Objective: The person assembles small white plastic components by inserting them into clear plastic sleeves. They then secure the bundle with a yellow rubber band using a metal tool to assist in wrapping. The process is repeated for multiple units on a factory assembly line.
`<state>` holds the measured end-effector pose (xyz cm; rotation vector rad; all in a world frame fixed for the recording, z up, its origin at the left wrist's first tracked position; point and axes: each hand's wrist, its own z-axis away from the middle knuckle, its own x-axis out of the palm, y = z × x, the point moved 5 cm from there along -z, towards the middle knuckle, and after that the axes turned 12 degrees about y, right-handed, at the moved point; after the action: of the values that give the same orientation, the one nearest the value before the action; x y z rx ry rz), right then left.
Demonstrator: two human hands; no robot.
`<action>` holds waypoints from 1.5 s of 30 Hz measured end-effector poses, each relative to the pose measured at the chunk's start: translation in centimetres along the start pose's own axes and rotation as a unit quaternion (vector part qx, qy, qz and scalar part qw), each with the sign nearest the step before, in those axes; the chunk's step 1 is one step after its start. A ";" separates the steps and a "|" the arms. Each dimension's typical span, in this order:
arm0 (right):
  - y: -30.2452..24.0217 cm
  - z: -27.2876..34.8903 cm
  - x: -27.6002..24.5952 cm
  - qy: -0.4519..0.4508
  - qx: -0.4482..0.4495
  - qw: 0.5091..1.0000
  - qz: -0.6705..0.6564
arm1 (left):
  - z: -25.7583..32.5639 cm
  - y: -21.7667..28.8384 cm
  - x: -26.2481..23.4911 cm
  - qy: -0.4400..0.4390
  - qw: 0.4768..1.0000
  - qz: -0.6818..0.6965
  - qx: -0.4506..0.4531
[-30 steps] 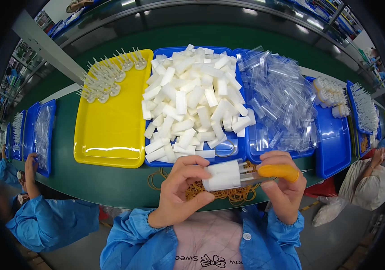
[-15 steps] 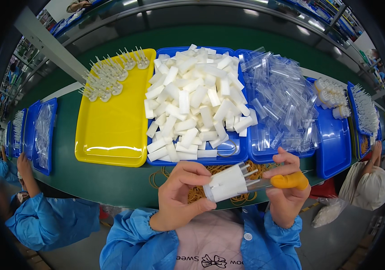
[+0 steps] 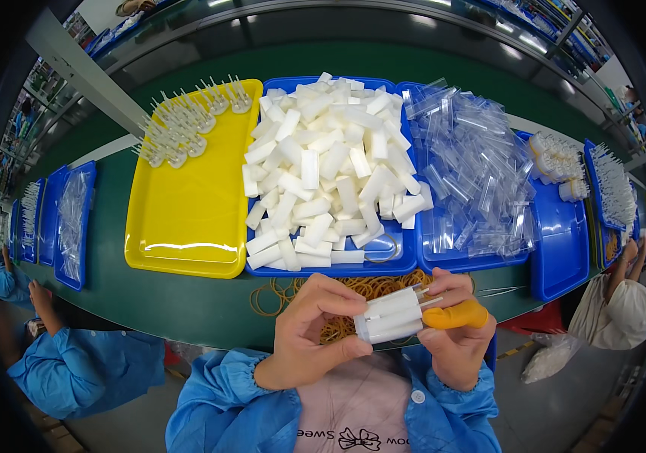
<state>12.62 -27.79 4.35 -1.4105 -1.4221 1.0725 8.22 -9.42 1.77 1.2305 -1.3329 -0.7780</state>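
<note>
My left hand (image 3: 302,328) is closed on the round clear base of a small assembly (image 3: 392,315), which lies tilted between my hands. White foam blocks sit lengthwise on it, and thin pale pins stick out at its right end. At that pin end my right hand (image 3: 459,343) is closed, thumb and fingers gripping the edge; an orange finger cot (image 3: 455,315) covers its forefinger. Whether a clear plastic piece lies along the foam cannot be told. Beyond my hands, a blue tray (image 3: 406,260) is heaped with white foam blocks (image 3: 330,166).
Pinned bases (image 3: 179,132) stand in a yellow tray (image 3: 183,219) at left. Clear plastic pieces (image 3: 478,166) fill a blue tray to the right. Rubber bands (image 3: 281,291) and tweezers (image 3: 500,291) lie near the table edge. Co-workers in blue (image 3: 89,370) and white (image 3: 625,309) sit either side.
My right hand has moved left, up against the assembly's pin end; the clear strip it held no longer stands out. The assembly has turned, showing a groove between its foam blocks.
</note>
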 end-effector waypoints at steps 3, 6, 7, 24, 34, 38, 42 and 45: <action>-0.3 -0.5 0.2 -0.030 -0.034 0.998 0.036 | -0.1 -0.9 -0.1 0.017 0.997 0.058 -0.039; -0.7 -2.2 0.0 -0.058 -0.059 0.994 0.065 | -0.3 -1.9 -0.4 0.048 0.981 0.144 -0.118; -0.5 -2.8 -0.5 -0.034 -0.048 0.996 0.067 | -0.5 -1.9 -0.7 0.057 0.983 0.144 -0.095; 5.6 -8.0 -0.4 -0.091 -0.215 0.796 0.559 | -0.4 -1.6 -2.3 0.097 0.982 0.136 -0.090; 5.7 -7.8 -0.6 -0.049 -0.224 0.798 0.558 | -0.2 -1.4 -2.2 0.084 0.983 0.139 -0.091; 6.2 -8.0 -0.3 -0.060 -0.213 0.782 0.583 | 0.0 -1.4 -2.5 0.087 0.983 0.132 -0.095; 6.0 -7.9 -0.7 -0.068 -0.188 0.786 0.585 | 0.1 -1.4 -2.4 0.087 0.982 0.140 -0.095; 5.4 -7.6 -1.3 -0.056 -0.171 0.814 0.553 | 0.2 -1.6 -2.5 0.085 0.981 0.142 -0.099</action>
<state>21.39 -29.00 1.27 -2.6121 -0.7887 1.6443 8.02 -7.46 -0.49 0.9029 -1.2256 -0.5732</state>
